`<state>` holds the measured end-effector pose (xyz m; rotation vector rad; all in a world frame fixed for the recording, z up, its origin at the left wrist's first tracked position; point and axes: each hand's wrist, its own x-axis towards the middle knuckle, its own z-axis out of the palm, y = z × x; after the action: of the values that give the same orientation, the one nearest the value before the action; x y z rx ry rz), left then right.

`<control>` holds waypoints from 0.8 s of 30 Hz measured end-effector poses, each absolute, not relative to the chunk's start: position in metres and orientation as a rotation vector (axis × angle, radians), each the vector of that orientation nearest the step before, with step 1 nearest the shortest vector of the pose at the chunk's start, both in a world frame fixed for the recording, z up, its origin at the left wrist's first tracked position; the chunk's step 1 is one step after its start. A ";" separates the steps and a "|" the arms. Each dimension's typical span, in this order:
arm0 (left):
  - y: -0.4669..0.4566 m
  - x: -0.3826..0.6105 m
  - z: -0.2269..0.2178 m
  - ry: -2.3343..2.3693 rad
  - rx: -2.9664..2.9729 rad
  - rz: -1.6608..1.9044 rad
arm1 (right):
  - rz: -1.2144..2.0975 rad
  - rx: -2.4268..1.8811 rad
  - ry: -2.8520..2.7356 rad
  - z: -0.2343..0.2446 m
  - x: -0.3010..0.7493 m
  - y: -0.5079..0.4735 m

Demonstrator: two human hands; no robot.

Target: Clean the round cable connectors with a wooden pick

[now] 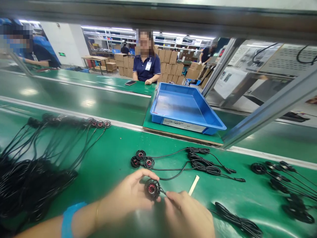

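Between the thumb and fingers of my left hand (132, 190) is a round black part (152, 189) with a toothed rim and a red and silver centre, facing up toward me. My right hand (189, 211) pinches the black cable (162, 191) where it leaves that part. A coiled cable bundle (236, 219) lies on the green bench right of my right hand and appears to run from it. Just beyond my hands rest several similar round parts (149, 162), their cables leading to coils (201, 160). A pale strip (193, 185) lies beside my right hand.
A blue tray (188, 124) with a paper label sits on a raised board past the bench edge. Many cabled parts (37, 185) are heaped at left, more (277, 177) at right. A slanted metal post (269, 109) rises at right. A person (146, 67) sits opposite near a phone (130, 83).
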<state>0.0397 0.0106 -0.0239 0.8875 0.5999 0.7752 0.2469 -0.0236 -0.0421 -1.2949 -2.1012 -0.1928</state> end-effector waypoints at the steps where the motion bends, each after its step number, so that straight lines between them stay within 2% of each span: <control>1: 0.010 0.041 -0.023 0.587 0.881 0.781 | -0.207 -1.281 -2.095 -0.042 0.248 -0.023; 7: 0.007 0.044 -0.025 0.592 0.854 0.795 | -0.093 -1.245 -2.029 -0.036 0.246 -0.023; 24: 0.007 0.043 -0.023 0.683 0.813 0.845 | 1.069 -1.343 -1.689 -0.034 0.240 -0.027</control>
<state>0.0433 0.0073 -0.0226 0.8130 0.6827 0.8454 0.2400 -0.0268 -0.0340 -1.3430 -1.6888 1.0690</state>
